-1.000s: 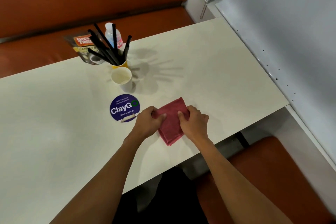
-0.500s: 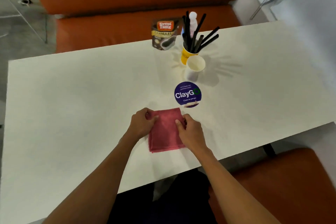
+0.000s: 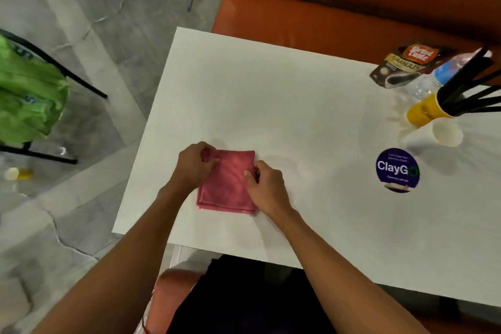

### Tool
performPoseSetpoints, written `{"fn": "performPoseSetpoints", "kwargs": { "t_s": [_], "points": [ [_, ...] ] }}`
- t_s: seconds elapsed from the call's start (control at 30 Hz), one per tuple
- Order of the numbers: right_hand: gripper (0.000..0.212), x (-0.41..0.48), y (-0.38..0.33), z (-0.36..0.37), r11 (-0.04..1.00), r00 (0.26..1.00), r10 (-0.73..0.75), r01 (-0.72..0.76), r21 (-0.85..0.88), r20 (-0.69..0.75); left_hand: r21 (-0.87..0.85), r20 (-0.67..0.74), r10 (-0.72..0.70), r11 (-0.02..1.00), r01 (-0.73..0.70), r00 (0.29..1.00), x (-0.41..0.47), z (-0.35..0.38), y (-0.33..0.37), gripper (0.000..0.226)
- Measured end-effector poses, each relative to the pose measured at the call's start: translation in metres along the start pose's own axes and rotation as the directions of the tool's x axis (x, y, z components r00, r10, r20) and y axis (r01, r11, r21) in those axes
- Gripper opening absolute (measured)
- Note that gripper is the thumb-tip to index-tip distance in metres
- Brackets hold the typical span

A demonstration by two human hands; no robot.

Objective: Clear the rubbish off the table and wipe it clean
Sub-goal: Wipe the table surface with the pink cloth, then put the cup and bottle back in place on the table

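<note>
A folded pink cloth (image 3: pixel 229 184) lies flat on the white table (image 3: pixel 271 106), toward its left end. My left hand (image 3: pixel 193 164) grips the cloth's far left corner with curled fingers. My right hand (image 3: pixel 267 188) pinches its right edge. At the far right stand a brown granules pouch (image 3: pixel 406 66), a clear water bottle (image 3: pixel 436 77), a yellow cup (image 3: pixel 424 111) full of black straws and a white paper cup (image 3: pixel 446 131).
A round purple ClayGo sticker (image 3: pixel 397 169) is stuck on the table right of the cloth. An orange bench (image 3: pixel 339 8) runs behind the table. On the floor to the left, a green bag (image 3: pixel 27 95) hangs in a black frame, and a small yellow bottle (image 3: pixel 17 173) lies below it.
Both hands have slid the cloth leftward across the table, from beside the ClayGo sticker to near the left end. My view swung left, bringing in the floor and the green bag.
</note>
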State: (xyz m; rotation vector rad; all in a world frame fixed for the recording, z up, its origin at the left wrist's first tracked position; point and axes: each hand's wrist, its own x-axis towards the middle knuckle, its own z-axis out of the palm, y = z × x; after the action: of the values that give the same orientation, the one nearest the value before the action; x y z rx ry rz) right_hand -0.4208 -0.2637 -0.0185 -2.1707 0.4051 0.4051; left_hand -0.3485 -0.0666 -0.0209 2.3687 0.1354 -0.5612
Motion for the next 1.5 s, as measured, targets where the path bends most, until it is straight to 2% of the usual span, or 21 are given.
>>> {"fn": "performPoseSetpoints", "kwargs": {
  "t_s": [0.3,0.47,0.63,0.73,0.8,0.9,1.1,1.3,1.5],
  "points": [
    [0.027,0.005,-0.076,0.083,0.995,0.975,-0.097,0.100,-0.004,0.199,0.064,-0.155,-0.130,0.988,0.141,0.979,-0.007,-0.079,-0.090,0.025],
    [0.021,0.004,-0.083,0.097,0.994,0.970,-0.097,0.107,-0.032,0.225,0.055,-0.205,-0.149,0.985,0.163,0.967,-0.012,-0.087,-0.105,0.026],
    [0.020,0.005,-0.073,0.087,0.999,0.972,-0.031,0.037,-0.020,0.233,0.074,-0.274,-0.110,0.988,0.135,0.955,-0.015,-0.078,-0.101,0.032],
    [0.013,0.007,-0.057,0.076,0.999,0.974,-0.002,0.010,-0.032,0.226,0.139,-0.378,-0.034,0.986,0.093,0.925,-0.013,-0.065,-0.085,0.026],
    [0.012,0.008,-0.047,0.065,1.000,0.977,0.000,0.005,-0.024,0.215,0.158,-0.397,0.028,0.987,0.038,0.917,-0.010,-0.055,-0.069,0.020],
    [0.016,0.009,-0.033,0.044,1.000,0.982,0.028,-0.028,-0.001,0.188,0.124,-0.329,0.057,0.992,-0.017,0.942,-0.002,-0.037,-0.040,0.019],
    [0.020,0.005,0.006,-0.001,0.994,0.993,0.075,-0.081,0.067,0.095,0.098,-0.159,0.216,0.974,-0.202,0.963,0.012,0.009,0.011,0.019],
    [0.024,-0.009,0.050,-0.059,0.975,0.983,0.179,-0.171,0.144,-0.043,0.065,0.018,0.376,0.924,-0.377,0.926,0.016,0.057,0.077,0.019],
    [0.021,-0.027,0.084,-0.109,0.949,0.956,0.244,-0.201,0.244,-0.163,0.009,0.139,0.455,0.888,-0.460,0.880,0.008,0.099,0.141,0.019]
  ]
}}
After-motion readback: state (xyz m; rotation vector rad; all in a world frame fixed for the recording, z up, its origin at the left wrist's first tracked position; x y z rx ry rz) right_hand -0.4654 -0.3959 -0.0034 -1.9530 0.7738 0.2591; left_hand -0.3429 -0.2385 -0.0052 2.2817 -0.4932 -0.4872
